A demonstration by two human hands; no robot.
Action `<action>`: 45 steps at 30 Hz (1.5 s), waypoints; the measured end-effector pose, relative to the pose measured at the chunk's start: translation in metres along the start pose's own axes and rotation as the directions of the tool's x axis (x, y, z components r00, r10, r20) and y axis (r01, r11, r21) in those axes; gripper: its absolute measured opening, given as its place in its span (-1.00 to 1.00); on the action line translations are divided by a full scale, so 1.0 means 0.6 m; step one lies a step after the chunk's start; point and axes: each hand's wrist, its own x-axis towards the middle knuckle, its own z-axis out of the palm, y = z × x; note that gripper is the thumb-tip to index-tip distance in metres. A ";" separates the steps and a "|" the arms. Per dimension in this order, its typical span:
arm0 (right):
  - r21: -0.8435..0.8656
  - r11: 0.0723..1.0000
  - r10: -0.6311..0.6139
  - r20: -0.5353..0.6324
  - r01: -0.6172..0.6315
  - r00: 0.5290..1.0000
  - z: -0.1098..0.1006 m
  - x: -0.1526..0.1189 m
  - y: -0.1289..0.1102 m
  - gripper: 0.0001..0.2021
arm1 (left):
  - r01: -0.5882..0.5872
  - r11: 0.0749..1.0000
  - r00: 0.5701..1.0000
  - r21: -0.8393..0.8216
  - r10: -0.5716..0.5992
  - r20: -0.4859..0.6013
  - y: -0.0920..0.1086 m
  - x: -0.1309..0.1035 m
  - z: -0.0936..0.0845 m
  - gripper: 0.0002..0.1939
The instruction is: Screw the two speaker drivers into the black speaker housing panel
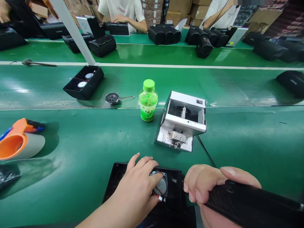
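Black plastic housing (144, 190) at lower centre is pinned by the left hand (140, 186), fingers spread over its fragile speaker (161, 186); rim holding is judged safest. The right hand (209, 186) is clenched around a black tool (251, 205).

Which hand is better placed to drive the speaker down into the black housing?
Probably the right hand: it grips the black driver tool beside the speaker. The left hand lies on the speaker in the black housing, steadying it.

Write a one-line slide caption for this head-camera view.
Left hand steadies a speaker in a black case; right hand grips a black tool on a green bench.
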 end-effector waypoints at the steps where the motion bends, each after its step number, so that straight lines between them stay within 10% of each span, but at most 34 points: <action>1: 0.004 1.000 -0.027 0.013 0.027 1.000 0.000 0.002 0.003 -0.72 | 0.001 1.000 1.000 -0.006 -0.001 -0.001 0.000 0.000 0.000 -0.52; 21: 0.025 0.993 -0.114 -0.061 0.115 0.992 -0.002 -0.003 0.051 -0.39 | 0.008 1.000 1.000 -0.014 -0.008 -0.006 0.002 0.004 0.005 -0.57; 26: 0.008 0.995 -0.105 0.057 0.104 0.993 0.023 0.009 0.046 -0.72 | 0.016 1.000 1.000 -0.027 -0.016 0.017 0.006 0.006 0.000 -0.60; 30: -0.021 0.988 -0.152 0.014 0.152 0.988 0.036 0.010 0.047 -0.48 | 0.012 0.999 1.000 -0.041 -0.011 0.013 0.008 0.007 -0.004 -0.64; 34: -0.005 0.988 -0.152 0.046 0.152 0.987 0.037 0.003 0.052 -0.70 | 0.006 0.999 1.000 -0.036 -0.005 0.015 0.008 0.006 -0.006 -0.64; 39: -0.017 0.977 -0.213 -0.106 0.213 0.971 0.040 -0.005 0.071 -0.26 | 0.000 1.000 0.999 -0.011 0.001 0.033 0.009 0.007 -0.010 -0.53; 45: -0.105 0.976 -0.209 -0.170 0.193 0.963 0.050 -0.003 0.073 -0.19 | -0.002 1.000 0.999 -0.020 0.003 0.040 0.008 0.005 -0.011 -0.56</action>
